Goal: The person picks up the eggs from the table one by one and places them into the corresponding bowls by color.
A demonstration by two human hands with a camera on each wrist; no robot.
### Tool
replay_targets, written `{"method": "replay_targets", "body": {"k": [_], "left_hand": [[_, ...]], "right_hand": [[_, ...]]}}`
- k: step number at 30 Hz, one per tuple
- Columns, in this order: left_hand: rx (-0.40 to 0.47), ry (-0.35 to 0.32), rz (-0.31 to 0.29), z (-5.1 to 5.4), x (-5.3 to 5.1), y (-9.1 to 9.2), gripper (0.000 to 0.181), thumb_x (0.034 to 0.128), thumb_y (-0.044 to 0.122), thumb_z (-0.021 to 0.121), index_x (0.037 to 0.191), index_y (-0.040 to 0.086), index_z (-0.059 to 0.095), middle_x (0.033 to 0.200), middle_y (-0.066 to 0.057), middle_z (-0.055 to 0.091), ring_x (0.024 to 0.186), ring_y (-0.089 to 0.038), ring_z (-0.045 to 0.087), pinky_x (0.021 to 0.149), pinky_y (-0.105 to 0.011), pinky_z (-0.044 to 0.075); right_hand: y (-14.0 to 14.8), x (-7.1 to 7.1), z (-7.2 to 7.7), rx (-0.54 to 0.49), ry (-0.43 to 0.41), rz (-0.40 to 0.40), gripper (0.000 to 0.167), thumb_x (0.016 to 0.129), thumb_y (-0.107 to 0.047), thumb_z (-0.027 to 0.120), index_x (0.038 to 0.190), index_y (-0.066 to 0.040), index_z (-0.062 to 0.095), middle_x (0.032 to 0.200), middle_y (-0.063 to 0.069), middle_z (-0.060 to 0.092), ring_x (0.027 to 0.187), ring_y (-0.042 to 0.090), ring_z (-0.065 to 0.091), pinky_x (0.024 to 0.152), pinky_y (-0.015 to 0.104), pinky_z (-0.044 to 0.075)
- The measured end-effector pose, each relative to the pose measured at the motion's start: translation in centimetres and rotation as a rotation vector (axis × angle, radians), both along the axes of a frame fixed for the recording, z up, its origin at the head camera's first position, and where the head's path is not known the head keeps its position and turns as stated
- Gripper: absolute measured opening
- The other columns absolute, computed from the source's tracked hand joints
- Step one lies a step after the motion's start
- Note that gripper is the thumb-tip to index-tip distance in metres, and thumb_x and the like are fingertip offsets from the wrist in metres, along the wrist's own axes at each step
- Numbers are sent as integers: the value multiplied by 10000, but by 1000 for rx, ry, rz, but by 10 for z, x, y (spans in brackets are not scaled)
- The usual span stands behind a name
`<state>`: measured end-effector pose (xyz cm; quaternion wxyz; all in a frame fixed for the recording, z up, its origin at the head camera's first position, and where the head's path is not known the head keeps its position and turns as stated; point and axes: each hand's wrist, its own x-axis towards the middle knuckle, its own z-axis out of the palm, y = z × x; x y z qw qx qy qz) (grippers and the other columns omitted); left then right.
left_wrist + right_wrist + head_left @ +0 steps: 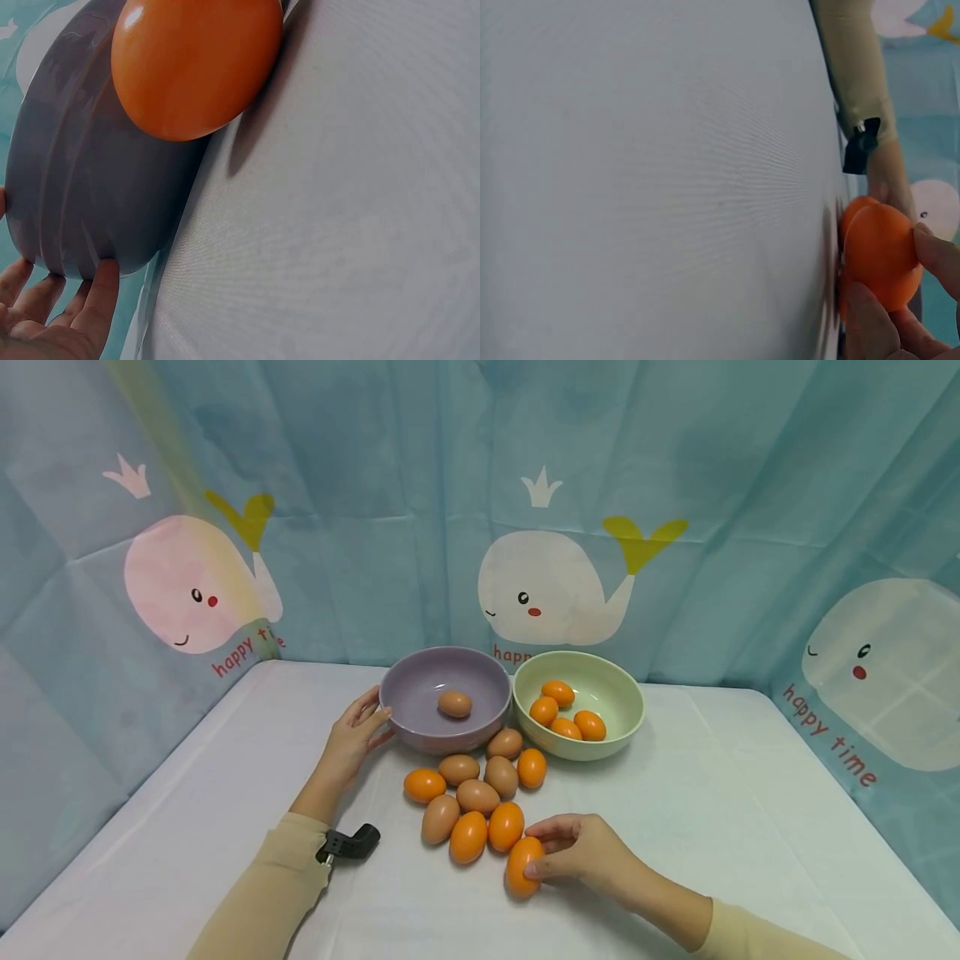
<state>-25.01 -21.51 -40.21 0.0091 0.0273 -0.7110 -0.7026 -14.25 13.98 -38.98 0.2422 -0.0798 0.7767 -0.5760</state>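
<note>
My right hand (588, 856) pinches an orange egg (522, 870) between thumb and fingers at the near end of the egg cluster; the right wrist view shows the same egg (883, 255) close up. I cannot tell whether it touches the table. My left hand (351, 739) rests its fingertips against the left side of the purple bowl (450, 739). In the left wrist view those fingers (101, 307) look fairly straight along the bowl's outer wall. Inside the purple bowl lies one brown egg (454, 704). Several orange eggs (589, 725) sit in the green bowl (622, 718).
Between the bowls and my right hand lie mixed brown eggs (477, 797) and orange eggs (468, 837) on the white tablecloth (712, 793). The two bowls stand side by side near the back edge. Behind them hangs a blue whale-print curtain (420, 485).
</note>
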Motion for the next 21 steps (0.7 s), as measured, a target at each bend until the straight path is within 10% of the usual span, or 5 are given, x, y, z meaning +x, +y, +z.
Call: {"method": "replay_targets", "body": {"k": [21], "left_hand": [[21,3,-6,-1,0,-1,671,1033,250,543,1603,189,193,1670,-1,197,1499,-217,321,1158,-437,422]], "right_hand": [[9,-36,41,12,134,-79,486,799,-202,828,1225,-22,680,1075,41,746,951,109,663,827,246,606]]}}
